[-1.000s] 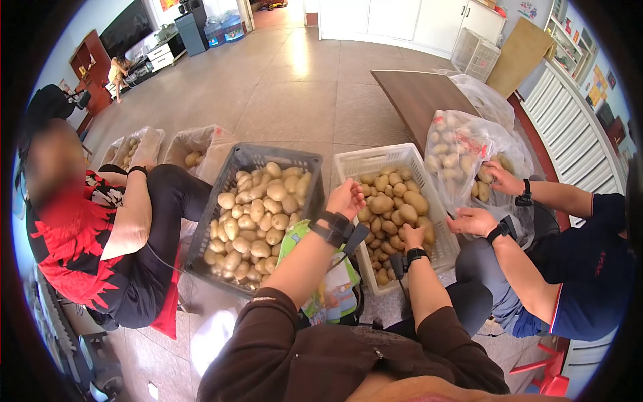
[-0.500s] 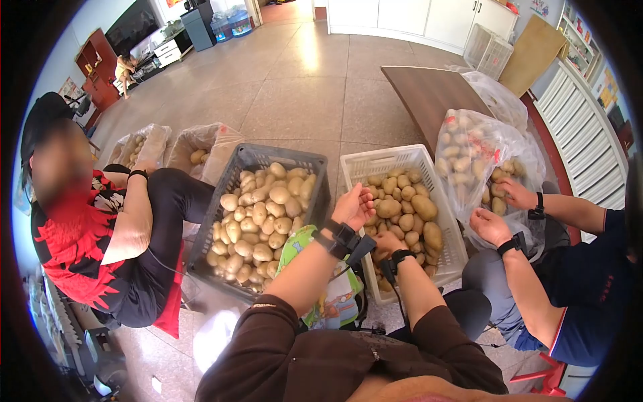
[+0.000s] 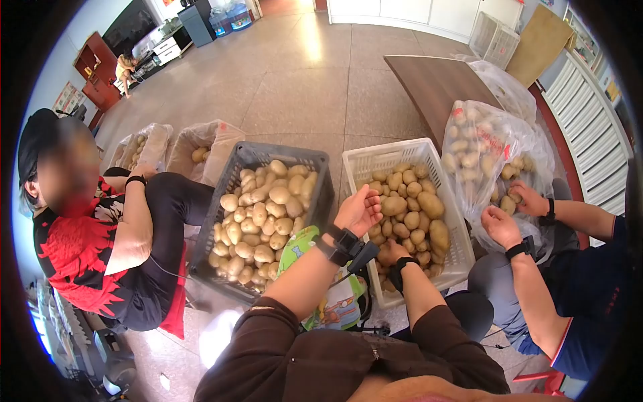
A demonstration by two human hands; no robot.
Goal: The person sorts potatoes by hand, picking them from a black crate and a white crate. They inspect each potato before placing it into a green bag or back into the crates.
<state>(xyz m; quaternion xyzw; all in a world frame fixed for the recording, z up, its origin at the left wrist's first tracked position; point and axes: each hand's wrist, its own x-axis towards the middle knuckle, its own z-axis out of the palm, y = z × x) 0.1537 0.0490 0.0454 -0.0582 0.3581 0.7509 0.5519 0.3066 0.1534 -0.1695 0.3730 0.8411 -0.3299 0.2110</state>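
My left hand (image 3: 360,211) is raised over the left edge of the white crate, palm turned to the right, fingers apart and slightly bent, with nothing in it. Inside that white plastic crate (image 3: 467,264), my right hand (image 3: 394,253) reaches down to the near-left part of the heap of potatoes (image 3: 413,201). Its fingertips are hidden, so I cannot see whether they grip a potato. To the left, a dark grey crate (image 3: 201,248) is heaped with paler-looking potatoes (image 3: 258,224). A green patterned cloth or bag (image 3: 335,305) lies between the crates, under my left forearm.
On the right, a person's hands (image 3: 512,214) handle potatoes beside a clear plastic bag of potatoes (image 3: 472,151). Another person (image 3: 87,221) sits at left with folded arms. Two plastic-lined containers (image 3: 201,144) stand behind. A brown board (image 3: 435,94) leans beyond the white crate.
The view has shifted slightly. My right hand sits a little lower in the white crate, and my left hand has opened a little, staying above the crate's edge.
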